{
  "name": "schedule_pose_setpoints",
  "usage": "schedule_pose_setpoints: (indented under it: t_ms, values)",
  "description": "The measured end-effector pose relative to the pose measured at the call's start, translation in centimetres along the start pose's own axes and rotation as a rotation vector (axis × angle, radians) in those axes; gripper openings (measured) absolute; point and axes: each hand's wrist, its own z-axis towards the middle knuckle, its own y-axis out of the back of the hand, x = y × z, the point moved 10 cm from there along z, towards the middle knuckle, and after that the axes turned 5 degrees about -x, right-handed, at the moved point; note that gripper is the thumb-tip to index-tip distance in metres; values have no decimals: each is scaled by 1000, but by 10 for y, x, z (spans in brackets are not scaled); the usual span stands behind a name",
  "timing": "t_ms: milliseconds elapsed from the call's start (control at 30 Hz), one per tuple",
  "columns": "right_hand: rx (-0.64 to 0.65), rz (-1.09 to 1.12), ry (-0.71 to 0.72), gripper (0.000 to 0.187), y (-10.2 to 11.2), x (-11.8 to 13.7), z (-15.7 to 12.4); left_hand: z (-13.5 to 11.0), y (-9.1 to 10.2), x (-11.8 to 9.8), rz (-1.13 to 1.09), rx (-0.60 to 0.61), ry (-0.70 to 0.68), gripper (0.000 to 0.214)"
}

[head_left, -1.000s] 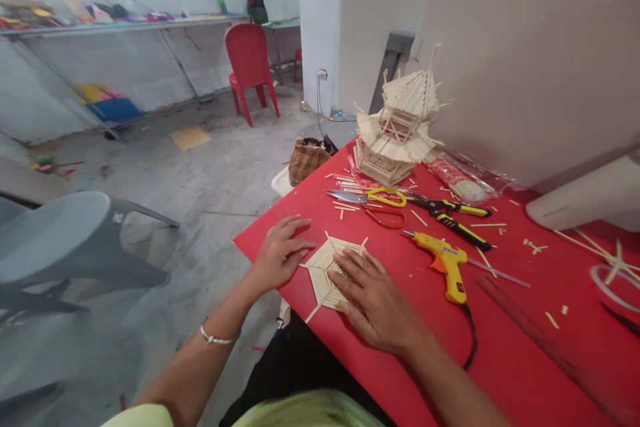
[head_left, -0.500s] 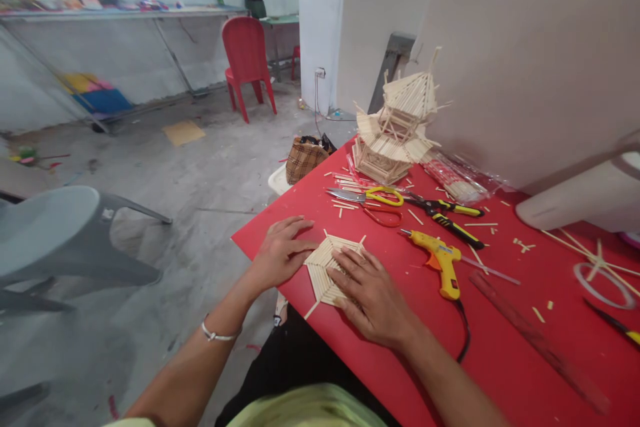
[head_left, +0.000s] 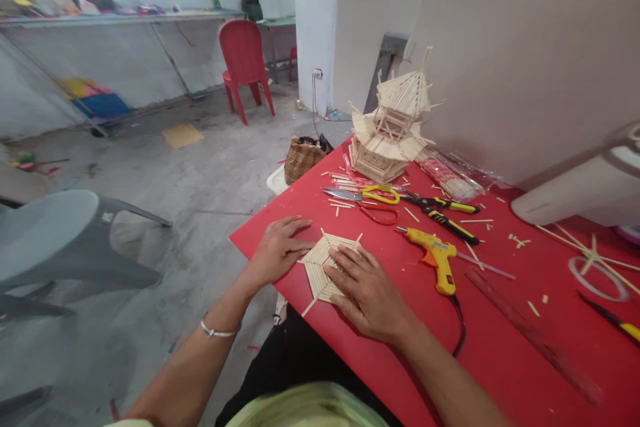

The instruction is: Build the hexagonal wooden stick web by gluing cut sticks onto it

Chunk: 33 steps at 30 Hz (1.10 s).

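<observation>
A hexagonal panel of thin wooden sticks (head_left: 319,275) lies flat on the red table (head_left: 400,360), near its front left edge. My right hand (head_left: 367,290) rests on the panel's right part with fingers stretched out, covering that side. My left hand (head_left: 280,250) lies on the table at the panel's left, its fingers extended and the tips close to the panel's edge; whether they touch it I cannot tell. Neither hand grips anything. To the right of my right hand is a yellow glue gun (head_left: 436,257) with a glue stick in its back.
Behind the panel lie scissors (head_left: 380,195) and yellow-black pliers (head_left: 445,213). A stick-built pagoda model (head_left: 393,127) stands farther back, beside bagged sticks (head_left: 447,173). On the right are a tape ring (head_left: 597,280) and a white cylinder (head_left: 565,193). A grey stool (head_left: 55,233) stands left.
The camera view has shifted slightly. My hands and the panel stay in almost the same places, with my right hand still flat on it.
</observation>
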Motion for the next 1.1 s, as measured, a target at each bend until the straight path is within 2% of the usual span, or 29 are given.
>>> schedule_pose_setpoints:
  t_ms: [1100]
  values:
    - [-24,0,6,47,1,0,0,1,-1,1,10,16,9,27]
